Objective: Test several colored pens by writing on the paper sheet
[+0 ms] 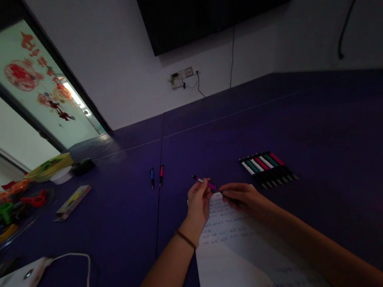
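Note:
My left hand pinches a purple pen over the top of the written sheet. The pen slants, its dark end pointing up and left. Close by on the right, my right hand has its fingers closed around a dark slim piece, mostly hidden by the fingers; whether it joins the purple pen I cannot tell. Beneath both hands lies a white paper sheet with handwritten lines. A row of several pens with coloured and white barrels and dark grips rests beyond my right hand.
A blue pen and a red pen lie apart at the left on the purple table. Further left are a narrow box, a white device with a cable, a black tape roll and a yellow basket.

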A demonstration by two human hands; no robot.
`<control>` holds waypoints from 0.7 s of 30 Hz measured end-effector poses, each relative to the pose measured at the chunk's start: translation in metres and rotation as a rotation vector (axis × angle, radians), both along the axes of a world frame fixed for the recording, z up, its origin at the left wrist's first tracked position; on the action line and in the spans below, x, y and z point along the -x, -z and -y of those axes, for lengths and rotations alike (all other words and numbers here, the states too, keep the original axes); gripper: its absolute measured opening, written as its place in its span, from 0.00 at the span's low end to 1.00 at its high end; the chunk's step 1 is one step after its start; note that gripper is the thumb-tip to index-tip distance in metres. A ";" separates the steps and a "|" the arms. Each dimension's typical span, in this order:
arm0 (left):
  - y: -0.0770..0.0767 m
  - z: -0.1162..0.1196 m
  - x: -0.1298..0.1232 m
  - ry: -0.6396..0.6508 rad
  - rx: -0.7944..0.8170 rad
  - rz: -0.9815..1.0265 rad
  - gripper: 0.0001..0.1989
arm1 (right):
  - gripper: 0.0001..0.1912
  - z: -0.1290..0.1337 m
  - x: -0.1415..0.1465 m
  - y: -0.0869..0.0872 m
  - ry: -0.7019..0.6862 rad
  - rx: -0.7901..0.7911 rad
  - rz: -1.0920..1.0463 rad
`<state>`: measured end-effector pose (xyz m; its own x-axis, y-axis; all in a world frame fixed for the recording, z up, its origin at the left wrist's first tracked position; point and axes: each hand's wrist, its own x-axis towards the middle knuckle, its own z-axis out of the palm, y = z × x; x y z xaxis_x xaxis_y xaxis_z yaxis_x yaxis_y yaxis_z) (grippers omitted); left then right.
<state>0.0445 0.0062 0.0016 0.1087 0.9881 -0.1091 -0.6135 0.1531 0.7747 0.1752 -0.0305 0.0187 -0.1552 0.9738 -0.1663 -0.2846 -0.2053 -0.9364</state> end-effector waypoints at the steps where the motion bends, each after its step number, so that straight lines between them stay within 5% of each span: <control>1: -0.001 0.001 0.000 0.008 -0.016 -0.015 0.13 | 0.17 0.000 0.000 0.001 -0.021 0.001 0.015; 9: -0.002 0.003 -0.002 0.003 -0.064 -0.045 0.14 | 0.26 -0.003 -0.002 0.013 -0.122 -0.056 0.014; 21: 0.003 -0.001 -0.002 -0.064 -0.017 0.000 0.18 | 0.30 0.001 -0.001 0.002 -0.175 0.040 0.046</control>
